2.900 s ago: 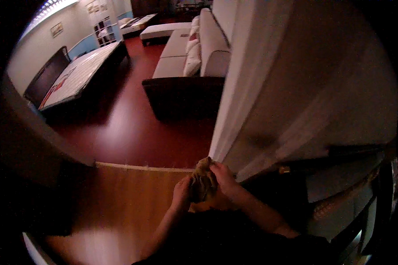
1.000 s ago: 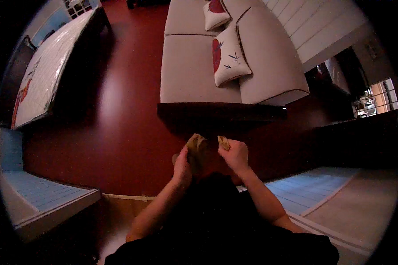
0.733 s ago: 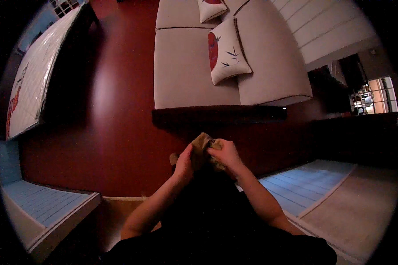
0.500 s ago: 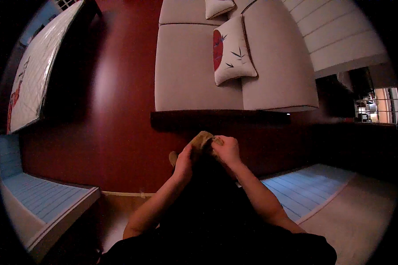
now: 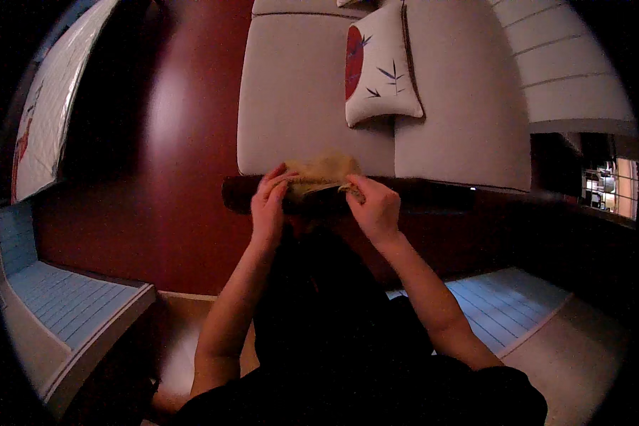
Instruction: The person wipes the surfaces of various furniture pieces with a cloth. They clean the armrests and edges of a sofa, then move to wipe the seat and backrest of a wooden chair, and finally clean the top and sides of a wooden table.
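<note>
A crumpled yellow cloth (image 5: 319, 172) stretches between my two hands over the dark wooden end (image 5: 440, 199) of a beige sofa (image 5: 298, 92). My left hand (image 5: 268, 202) grips the cloth's left side with bent fingers. My right hand (image 5: 373, 206) pinches its right corner between closed fingers. Whether the cloth rests on the wood or hangs just above it, I cannot tell. A cream cushion (image 5: 376, 71) with a red disc and bamboo leaves lies on the sofa beyond the cloth.
A wrapped mattress (image 5: 53, 106) on a dark frame stands at left, across dark red flooring (image 5: 192, 142). Light blue panelled partitions with pale ledges (image 5: 78, 298) flank me low on both sides. At right are dark furniture and a bright gridded window (image 5: 607, 184).
I have moved from the wood-floored threshold up to the sofa's end. The cloth, earlier bunched near my body, is now raised forward and spread wider between my hands.
</note>
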Motion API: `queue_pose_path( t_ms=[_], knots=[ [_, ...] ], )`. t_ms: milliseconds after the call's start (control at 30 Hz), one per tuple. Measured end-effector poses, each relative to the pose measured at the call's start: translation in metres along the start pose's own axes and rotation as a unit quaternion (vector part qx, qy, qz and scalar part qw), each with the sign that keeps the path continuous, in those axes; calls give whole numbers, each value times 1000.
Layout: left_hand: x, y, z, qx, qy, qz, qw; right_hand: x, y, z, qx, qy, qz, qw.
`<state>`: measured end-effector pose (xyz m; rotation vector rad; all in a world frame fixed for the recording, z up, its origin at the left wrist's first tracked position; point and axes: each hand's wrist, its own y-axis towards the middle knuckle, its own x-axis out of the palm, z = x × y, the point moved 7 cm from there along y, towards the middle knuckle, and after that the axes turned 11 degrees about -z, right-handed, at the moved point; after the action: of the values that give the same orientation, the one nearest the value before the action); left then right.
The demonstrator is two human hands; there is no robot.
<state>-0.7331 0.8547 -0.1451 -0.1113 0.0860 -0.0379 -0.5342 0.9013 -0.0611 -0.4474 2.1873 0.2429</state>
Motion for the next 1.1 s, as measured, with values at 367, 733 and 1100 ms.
queue_pose_path(
  t_ms=[367,733,1100],
  knots=[
    [37,-13,-115,31,472,-78,878,173,-55,67,140,7,-285,948],
    [58,29,-150,2,545,-89,833,159,-9,110,236,289,-84,924],
    [29,14,-160,-2,540,-97,836,240,-14,81,-41,-150,-214,965]
  ],
)
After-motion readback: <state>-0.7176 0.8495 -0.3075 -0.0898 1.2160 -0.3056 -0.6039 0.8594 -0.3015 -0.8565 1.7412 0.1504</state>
